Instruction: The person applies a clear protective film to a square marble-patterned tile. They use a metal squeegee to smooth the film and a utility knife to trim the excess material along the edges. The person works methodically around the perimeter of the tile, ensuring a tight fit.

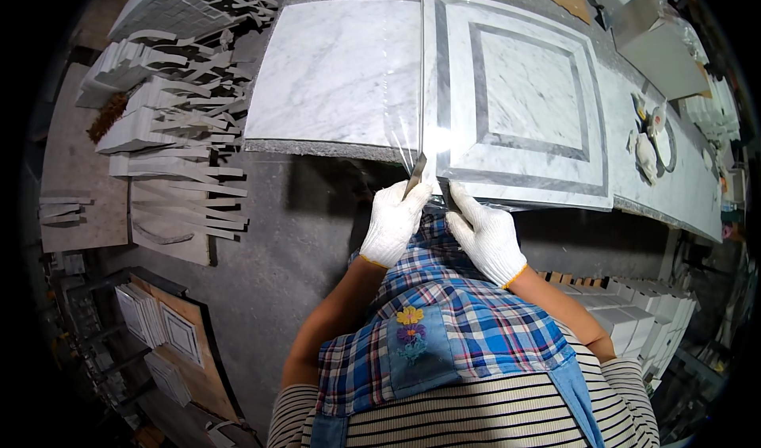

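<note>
In front of me lies a square marble panel (535, 95) with grey inlaid frames, its surface glossy with what looks like clear plastic film. A loose strip of clear film (403, 143) runs along its left edge. My left hand (392, 222), in a white knit glove, is closed around a short metal blade (415, 175), which points up beside the panel's near left corner. Its handle is hidden in the glove. My right hand (485, 232), gloved alike, is at the panel's near edge, index finger stretched out and thumb apart. The film bunches between both hands.
A plain marble slab (333, 71) lies under and left of the panel. To the right are a tape dispenser (654, 135) and a box (662, 44). Stacked white tiles with loose strips (186, 143) stand left; wrapped stacks (634, 313) stand below right.
</note>
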A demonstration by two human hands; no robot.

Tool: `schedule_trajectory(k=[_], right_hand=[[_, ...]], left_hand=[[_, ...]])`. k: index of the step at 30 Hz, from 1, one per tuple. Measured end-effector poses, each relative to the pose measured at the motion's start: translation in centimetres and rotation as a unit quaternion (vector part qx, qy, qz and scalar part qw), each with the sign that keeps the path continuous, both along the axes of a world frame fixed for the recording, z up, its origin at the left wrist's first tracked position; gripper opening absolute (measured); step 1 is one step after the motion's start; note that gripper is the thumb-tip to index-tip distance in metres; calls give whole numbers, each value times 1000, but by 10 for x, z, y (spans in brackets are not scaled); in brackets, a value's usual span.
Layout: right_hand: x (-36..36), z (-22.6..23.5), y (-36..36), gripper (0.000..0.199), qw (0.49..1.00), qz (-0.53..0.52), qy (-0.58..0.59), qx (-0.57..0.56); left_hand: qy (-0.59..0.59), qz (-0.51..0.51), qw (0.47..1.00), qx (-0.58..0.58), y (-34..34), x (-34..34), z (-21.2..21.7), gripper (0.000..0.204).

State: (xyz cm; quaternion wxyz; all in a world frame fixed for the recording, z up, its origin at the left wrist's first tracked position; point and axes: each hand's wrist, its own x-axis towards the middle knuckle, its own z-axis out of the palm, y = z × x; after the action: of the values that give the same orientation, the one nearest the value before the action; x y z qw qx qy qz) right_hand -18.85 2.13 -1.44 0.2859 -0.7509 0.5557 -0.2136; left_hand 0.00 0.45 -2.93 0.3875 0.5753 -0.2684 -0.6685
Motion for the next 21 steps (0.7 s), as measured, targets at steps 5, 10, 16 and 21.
schedule_trajectory(k=[5,10,16,21], right_hand=[[-1,-2,2,54,1000,-7,-16,11],[0,0,5,54,999,-20,-29,27],[10,-3,9,54,998,-33,-56,-16],[18,-9,12,53,998,-43,-39,-23]], left_hand=[[6,7,1000,-21,1,-1,-3,20],[-6,-2,1000,-11,0,0,0,25],[-8,-4,1000,-6,-1,1,-2,28],[8,3,1000,-6,-1,1,-2,27]])
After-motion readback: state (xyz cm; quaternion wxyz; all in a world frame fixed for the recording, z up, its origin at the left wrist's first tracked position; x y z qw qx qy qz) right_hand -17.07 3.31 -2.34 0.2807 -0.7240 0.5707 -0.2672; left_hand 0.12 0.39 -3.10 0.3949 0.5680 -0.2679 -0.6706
